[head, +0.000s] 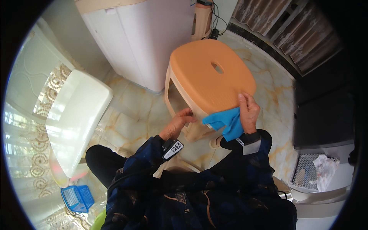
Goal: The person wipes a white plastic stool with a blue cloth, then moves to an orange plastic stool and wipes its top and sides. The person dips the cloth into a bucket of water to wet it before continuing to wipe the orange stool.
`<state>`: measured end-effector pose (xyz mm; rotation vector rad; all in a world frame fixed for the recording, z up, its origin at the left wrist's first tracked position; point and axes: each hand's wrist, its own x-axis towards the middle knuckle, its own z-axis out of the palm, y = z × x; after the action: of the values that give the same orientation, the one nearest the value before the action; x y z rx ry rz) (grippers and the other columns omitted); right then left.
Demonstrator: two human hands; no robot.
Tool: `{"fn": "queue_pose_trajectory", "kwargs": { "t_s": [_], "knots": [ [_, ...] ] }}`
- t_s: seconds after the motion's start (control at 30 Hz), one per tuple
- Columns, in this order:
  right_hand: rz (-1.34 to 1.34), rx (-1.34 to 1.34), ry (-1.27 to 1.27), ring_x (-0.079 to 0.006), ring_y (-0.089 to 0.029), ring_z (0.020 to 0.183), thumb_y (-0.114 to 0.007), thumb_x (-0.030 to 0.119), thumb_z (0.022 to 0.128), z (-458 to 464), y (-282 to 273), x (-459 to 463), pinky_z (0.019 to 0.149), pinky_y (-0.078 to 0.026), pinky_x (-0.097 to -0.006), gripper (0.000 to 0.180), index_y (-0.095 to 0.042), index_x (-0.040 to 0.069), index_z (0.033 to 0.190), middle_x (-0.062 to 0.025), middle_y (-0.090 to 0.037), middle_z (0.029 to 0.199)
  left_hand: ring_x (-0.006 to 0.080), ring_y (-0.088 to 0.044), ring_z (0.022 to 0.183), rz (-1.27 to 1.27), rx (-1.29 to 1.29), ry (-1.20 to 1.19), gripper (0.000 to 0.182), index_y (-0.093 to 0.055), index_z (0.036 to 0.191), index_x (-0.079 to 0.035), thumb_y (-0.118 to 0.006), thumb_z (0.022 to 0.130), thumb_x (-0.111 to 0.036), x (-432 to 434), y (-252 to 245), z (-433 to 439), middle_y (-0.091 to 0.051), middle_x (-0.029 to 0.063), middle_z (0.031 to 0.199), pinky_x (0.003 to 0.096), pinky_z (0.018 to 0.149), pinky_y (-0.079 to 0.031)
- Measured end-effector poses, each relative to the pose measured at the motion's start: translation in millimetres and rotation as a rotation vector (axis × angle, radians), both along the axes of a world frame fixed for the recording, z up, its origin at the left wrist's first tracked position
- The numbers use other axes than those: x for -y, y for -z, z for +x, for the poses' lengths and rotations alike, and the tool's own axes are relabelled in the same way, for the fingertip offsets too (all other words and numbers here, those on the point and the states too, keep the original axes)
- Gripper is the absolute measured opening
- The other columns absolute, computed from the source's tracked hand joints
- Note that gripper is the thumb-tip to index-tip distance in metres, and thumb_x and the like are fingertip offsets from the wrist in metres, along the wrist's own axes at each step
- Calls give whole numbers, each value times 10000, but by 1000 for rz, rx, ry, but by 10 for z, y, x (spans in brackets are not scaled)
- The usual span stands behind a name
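In front of me stands a plastic stool with an orange seat [212,77] and a beige leg frame [184,95]; an oval hole pierces the seat. My left hand [177,124] grips the near left side of the frame, below the seat's edge. My right hand [249,112] is at the seat's near right edge, its thumb side touching the rim. A blue cloth [228,122] hangs from this hand, bunched against the stool's near side. The fingers beneath the right hand are partly hidden.
A tall white appliance [141,43] stands just behind the stool. Cables [215,27] run beside another stool [200,24]. To the left are a white panel-like object [79,115] and a blue plastic basket [77,198]. At right, a wire-mesh tray [304,172] holds crumpled paper [326,171].
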<state>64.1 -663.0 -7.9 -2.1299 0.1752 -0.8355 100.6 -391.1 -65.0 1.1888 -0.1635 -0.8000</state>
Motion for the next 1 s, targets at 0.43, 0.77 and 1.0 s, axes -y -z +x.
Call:
{"fn": "queue_pose_trajectory", "kwargs": {
  "t_s": [0.43,0.77,1.0],
  "knots": [
    [23,-199,-106,-164,-649,826,-658,147,962,-551,-206,-463,727,-515,-296,452,-540,-111,1314,-140,-718,895,218,-411,1347,48,0,128,685,-394,1501,-81,-594,854,21,-547,59,-1306,-462,84,1484,352,1116,-326],
    [218,-273,-323,-171,-658,920,-637,80,966,-123,-62,-497,815,-532,-295,448,-512,-80,1365,-165,-700,1066,200,-537,1237,152,-33,-19,601,-445,1450,-8,-639,893,-127,-916,-43,-1487,-537,116,1413,300,1031,-426],
    [302,-305,-362,-211,-640,1030,-625,61,965,67,108,-302,903,-526,-328,439,-510,-91,1360,-181,-647,1209,250,-608,1068,-114,-232,-899,405,-567,1230,10,-663,884,-177,-1977,-7,-1104,-625,162,1180,383,871,-524]
  ]
}}
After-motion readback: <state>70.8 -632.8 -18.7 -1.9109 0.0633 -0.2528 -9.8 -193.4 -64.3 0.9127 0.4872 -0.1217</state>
